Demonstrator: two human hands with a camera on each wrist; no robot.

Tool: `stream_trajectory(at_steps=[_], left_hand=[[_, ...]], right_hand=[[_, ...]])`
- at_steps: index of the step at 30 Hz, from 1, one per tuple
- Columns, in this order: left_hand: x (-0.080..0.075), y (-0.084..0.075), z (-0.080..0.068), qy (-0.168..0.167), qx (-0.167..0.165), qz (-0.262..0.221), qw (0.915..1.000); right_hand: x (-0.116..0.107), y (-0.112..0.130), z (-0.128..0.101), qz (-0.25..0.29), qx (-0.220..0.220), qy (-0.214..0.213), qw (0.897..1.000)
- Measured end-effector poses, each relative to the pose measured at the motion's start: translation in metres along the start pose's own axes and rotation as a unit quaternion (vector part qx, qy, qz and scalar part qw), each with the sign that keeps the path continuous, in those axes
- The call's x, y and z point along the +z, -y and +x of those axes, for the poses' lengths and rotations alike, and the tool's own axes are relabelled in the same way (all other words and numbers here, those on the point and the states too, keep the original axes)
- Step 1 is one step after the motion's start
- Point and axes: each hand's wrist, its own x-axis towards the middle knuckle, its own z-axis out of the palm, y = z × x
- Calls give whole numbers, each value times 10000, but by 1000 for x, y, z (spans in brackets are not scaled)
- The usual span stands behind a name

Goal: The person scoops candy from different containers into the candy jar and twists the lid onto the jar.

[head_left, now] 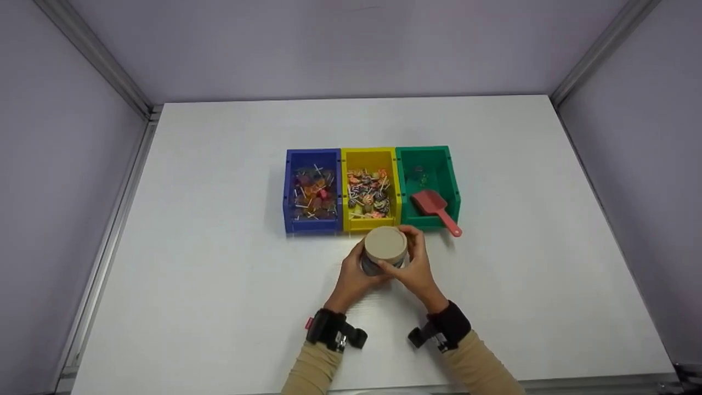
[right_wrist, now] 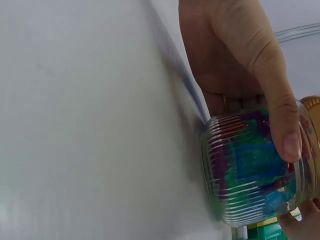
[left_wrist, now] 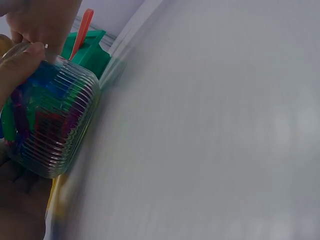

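Between both hands is a ribbed clear glass jar (right_wrist: 245, 170) with a beige lid (head_left: 386, 243) on top. Blue, green and purple shiny pieces show through its wall (left_wrist: 55, 115). My left hand (head_left: 354, 277) grips the jar's body from the left, its thumb (right_wrist: 285, 125) bent across the glass below the lid. From the right, my right hand (head_left: 417, 269) holds the lid, thumb at the near edge and fingers around the far right side. The jar's underside is close over the white table.
Beyond the jar stand three joined bins: a blue bin (head_left: 287, 192) and a yellow bin (head_left: 370, 154), both with lollipops, and a green bin (head_left: 454, 186) with a few small pieces. A red scoop (head_left: 430, 202) leans in the green bin, handle over its front edge. Grey walls enclose the table (head_left: 219, 302).
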Motion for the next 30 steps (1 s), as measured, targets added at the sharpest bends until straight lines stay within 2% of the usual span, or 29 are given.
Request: stream_trajectory(at_steps=[2, 7, 12, 16, 20, 30], left_hand=[[-1, 1, 0, -30, 134, 124, 9998], [-2, 1, 1, -59, 221, 237, 9995], [-1, -1, 1, -32, 40, 184, 9998], [0, 1, 2, -51, 141, 178, 9997], [1, 3, 3, -117, 283, 163, 9994], [1, 5, 1, -96, 65, 22, 9999]], right_hand=[[-1, -3, -3, -198, -136, 80, 9997], [-2, -5, -7, -589, -415, 150, 9973], [-1, 14, -11, -775, -790, 97, 9938], [0, 21, -13, -824, -1135, 30, 9901], [1, 19, -13, -758, -1258, -27, 9891], [3, 17, -17, -731, -1364, -29, 9879]])
